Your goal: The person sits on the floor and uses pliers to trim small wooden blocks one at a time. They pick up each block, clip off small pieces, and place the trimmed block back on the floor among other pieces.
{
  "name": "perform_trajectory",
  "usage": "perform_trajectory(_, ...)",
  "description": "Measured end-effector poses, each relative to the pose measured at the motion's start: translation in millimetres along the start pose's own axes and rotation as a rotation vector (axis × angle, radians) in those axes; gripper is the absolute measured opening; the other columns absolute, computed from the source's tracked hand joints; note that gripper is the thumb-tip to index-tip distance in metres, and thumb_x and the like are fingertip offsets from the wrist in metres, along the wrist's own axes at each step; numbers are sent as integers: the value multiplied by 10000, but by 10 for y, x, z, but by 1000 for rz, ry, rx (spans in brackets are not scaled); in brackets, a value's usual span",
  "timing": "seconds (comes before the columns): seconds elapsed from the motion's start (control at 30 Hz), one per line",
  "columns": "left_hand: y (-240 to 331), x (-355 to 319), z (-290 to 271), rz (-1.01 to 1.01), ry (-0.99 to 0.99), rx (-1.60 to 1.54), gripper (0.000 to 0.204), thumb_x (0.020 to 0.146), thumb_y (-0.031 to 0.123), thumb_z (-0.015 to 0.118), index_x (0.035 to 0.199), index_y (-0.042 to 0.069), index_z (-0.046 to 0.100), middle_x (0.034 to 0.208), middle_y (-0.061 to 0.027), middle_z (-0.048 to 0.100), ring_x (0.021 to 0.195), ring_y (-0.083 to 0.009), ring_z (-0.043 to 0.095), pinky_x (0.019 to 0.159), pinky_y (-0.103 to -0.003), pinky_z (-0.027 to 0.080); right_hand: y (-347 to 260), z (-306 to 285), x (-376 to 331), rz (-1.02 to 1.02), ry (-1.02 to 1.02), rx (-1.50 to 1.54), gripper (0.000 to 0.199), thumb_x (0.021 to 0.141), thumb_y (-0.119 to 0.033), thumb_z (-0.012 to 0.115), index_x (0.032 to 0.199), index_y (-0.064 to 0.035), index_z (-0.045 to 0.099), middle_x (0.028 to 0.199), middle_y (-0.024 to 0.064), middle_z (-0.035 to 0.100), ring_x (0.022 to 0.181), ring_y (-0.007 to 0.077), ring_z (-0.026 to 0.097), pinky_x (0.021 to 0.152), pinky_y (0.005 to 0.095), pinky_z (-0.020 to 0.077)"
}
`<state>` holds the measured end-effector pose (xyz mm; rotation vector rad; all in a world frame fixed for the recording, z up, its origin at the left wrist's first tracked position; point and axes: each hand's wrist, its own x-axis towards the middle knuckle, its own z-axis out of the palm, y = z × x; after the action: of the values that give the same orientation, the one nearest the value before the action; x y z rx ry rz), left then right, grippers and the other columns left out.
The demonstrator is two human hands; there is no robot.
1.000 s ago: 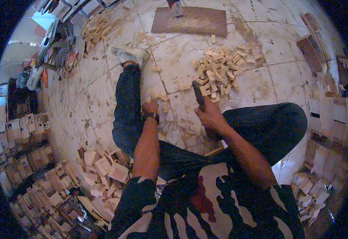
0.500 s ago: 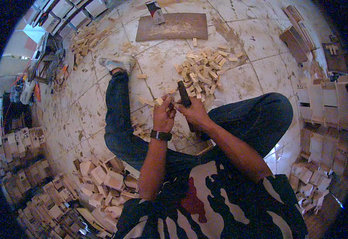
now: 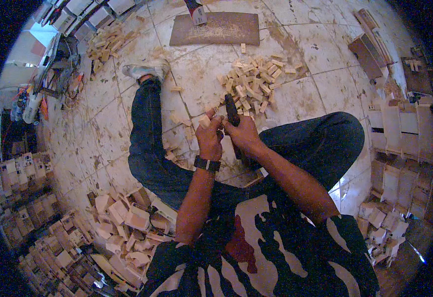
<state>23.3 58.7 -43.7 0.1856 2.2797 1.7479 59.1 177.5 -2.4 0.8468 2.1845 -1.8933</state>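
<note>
My left hand [image 3: 209, 137], with a dark watch on its wrist, is closed on a small pale wooden block [image 3: 204, 122] that shows above its fingers. Close beside it, my right hand [image 3: 245, 134] grips a dark elongated tool [image 3: 231, 110]; one end points away from me and the other comes out below the palm. The fingertips of both hands nearly meet, and whatever lies between them is too small to make out. Just beyond the hands, a heap of small wooden blocks [image 3: 251, 81] lies on the tiled floor.
A brown board [image 3: 216, 37] carries sawdust and a small box [image 3: 196, 14]. More blocks [image 3: 102, 49] lie at far left. Larger wooden pieces [image 3: 132, 218] are piled at near left, with stacked wooden parts [image 3: 402, 128] along the right. My bent legs frame the work area.
My left hand has shifted slightly right, closer to the right hand, and the block in it now stands more upright. The right hand keeps its hold on the tool.
</note>
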Motion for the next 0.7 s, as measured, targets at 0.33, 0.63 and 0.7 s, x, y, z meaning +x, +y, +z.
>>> perform_trajectory(0.33,-263,358,-418,-399,151,-845,295,847,80,575,1139,50,541,874,-19,594,757,-99,616,501,-192,416,-128,-39,-145,13,-126,-177,284,810,-277,652,749,-7,587,626,58,592,560,166,550,547,344,450)
perform_trajectory(0.63,26,189,-282,-37,126,347,199,759,79,594,946,15,615,846,-164,633,758,-299,634,679,-379,498,-139,-17,-149,-48,-227,-129,264,819,-276,645,757,-26,591,626,37,579,553,134,523,529,313,429)
perform_trajectory(0.7,109,182,-273,-16,135,394,209,745,75,607,945,17,607,859,-174,630,790,-322,626,709,-394,492,-139,-30,-148,-3,-214,-145,260,819,-272,643,762,-24,594,629,40,582,555,131,524,526,310,427)
